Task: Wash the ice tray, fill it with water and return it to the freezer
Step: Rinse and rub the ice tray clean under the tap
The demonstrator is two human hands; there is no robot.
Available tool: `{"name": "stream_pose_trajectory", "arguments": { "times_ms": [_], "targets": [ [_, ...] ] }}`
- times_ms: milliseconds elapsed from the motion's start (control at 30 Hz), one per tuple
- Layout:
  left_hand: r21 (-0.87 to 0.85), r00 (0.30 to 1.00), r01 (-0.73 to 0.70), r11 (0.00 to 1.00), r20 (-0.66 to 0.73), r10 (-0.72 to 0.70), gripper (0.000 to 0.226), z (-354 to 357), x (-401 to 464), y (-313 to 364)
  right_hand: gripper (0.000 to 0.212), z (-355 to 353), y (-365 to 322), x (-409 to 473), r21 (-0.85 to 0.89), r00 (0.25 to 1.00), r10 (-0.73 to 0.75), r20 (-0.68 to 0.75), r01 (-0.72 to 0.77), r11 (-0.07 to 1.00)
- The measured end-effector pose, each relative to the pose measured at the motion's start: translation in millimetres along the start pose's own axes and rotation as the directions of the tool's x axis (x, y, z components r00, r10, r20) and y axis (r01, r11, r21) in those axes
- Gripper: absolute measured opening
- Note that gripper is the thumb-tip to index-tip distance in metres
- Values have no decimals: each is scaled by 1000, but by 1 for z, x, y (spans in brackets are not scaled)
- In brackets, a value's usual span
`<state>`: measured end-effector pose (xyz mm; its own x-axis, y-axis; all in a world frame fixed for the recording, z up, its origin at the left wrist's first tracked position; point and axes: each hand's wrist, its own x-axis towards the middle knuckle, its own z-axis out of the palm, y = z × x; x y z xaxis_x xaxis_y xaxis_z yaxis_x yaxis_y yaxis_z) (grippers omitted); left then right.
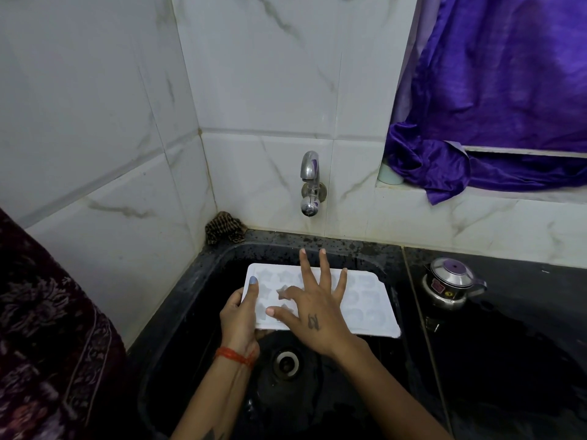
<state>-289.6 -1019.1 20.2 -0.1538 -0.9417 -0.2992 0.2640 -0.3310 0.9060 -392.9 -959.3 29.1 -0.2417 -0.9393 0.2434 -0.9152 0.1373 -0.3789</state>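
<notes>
Two hands work over the black sink (190,290): the left hand (239,315) grips the white ice tray (374,312) at its nine o'clock edge, probably to steady it, while the right hand (313,312), fingers spread wide, rubs the moulds beneath the tap (309,185) at twelve o'clock.

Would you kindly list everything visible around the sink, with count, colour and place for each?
ice tray: one, white, held over the sink.
sink: one, black, set in the counter.
drain: one, metal, in the sink floor.
tap: one, chrome, on the wall above the sink.
cloth: one, dark checked, sink's back left corner.
kettle: one, steel with purple lid, on the counter to the right.
curtain: one, purple, upper right.
cup: one, pale, on the ledge under the curtain.
left hand: grips the tray's left edge.
right hand: fingers spread flat on the tray.
</notes>
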Motion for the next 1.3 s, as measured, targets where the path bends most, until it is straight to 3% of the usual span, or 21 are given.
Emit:
{"name": "stream_pose_trajectory", "arguments": {
  "times_ms": [200, 367, 467, 633, 867, 1100, 1300],
  "targets": [
    [-12, 1000, 8, 1000, 2, -8, 21, 0, -1, 2, 61, 12, 6, -1, -302, 975, -108, -194, 45, 952],
    [-10, 1000, 4, 1000, -3, -4, 19, 0, -2, 4, 58, 14, 8, -3, -337, 948, -141, -284, 39, 941],
    [-5, 1000, 0, 1000, -6, 0, 20, 0, -3, 4, 61, 18, 7, -4, -287, 957, -104, -269, 23, 958],
    [-9, 1000, 3, 1000, -4, -3, 21, -1, -3, 3, 73, 14, 8, -1, -92, 993, -31, -110, 21, 996],
    [-2, 1000, 3, 1000, -3, -3, 22, -2, -1, 2, 61, 21, 6, -2, -198, 959, -82, -272, 27, 980],
    [-2, 1000, 15, 1000, 5, -15, 24, -4, 1, 0, 43, 22, 0, 4, -175, 969, -187, -161, 158, 972],
    [6, 999, 32, 999, 15, -32, 22, -5, 2, -1, 71, 18, -5, 12, -163, 965, -248, -85, 233, 959]
  ]
}}
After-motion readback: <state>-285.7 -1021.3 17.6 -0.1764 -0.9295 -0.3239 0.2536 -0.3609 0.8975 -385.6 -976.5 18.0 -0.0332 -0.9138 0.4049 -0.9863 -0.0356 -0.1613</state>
